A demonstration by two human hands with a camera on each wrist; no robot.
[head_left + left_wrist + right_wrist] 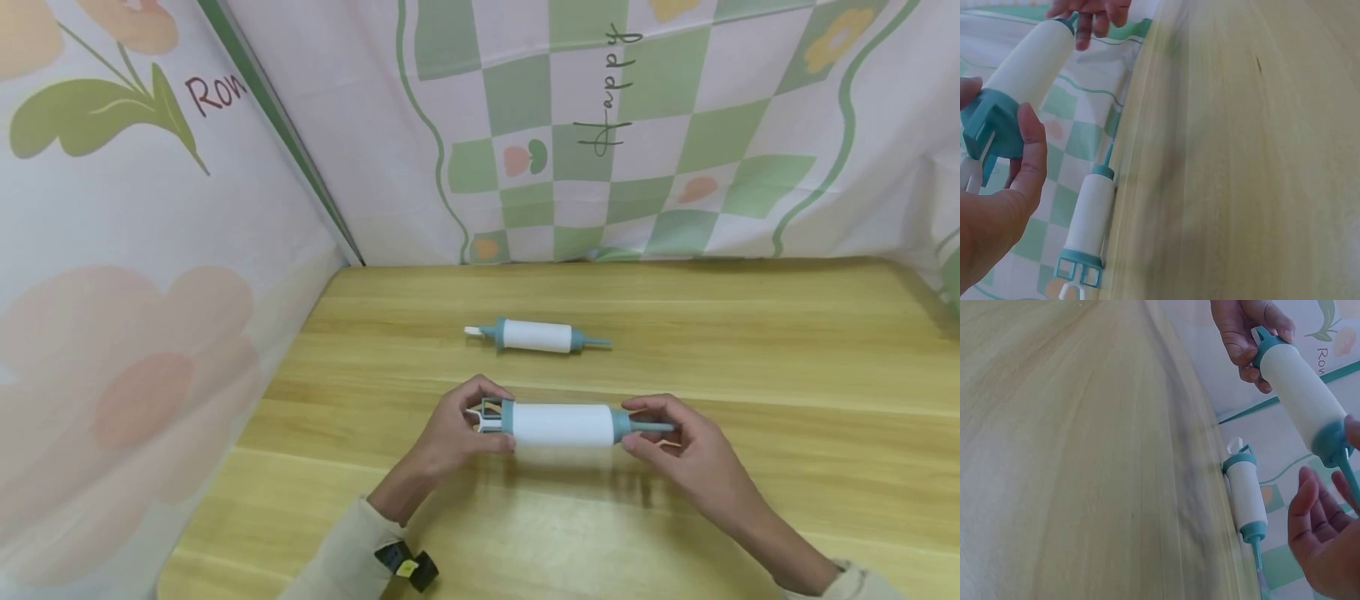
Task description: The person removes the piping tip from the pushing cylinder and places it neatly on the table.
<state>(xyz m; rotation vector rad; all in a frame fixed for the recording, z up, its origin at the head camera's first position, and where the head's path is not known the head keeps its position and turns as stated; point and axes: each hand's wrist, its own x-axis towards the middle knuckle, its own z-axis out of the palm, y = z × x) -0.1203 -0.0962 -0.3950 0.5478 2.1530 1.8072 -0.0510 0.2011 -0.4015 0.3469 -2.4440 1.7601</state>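
Left fingers (pixel 492 443) round a white tube (pixel 562 425), right fingers (pixel 651 450) round its rightward nozzle (pixel 651 427) (long axis crosswise).

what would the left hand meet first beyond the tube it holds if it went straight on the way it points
Past the held tube, the left hand would probably meet the other white-and-teal tube lying on the table. Depth is unclear, so it might pass above it instead.

This is a cloth-screened table nook, its wider room unclear, shown by a yellow wood-grain tabletop (pixel 795 350) walled by a white peach-flowered cloth (pixel 172 225) and a green-and-white checked cloth (pixel 517 92).
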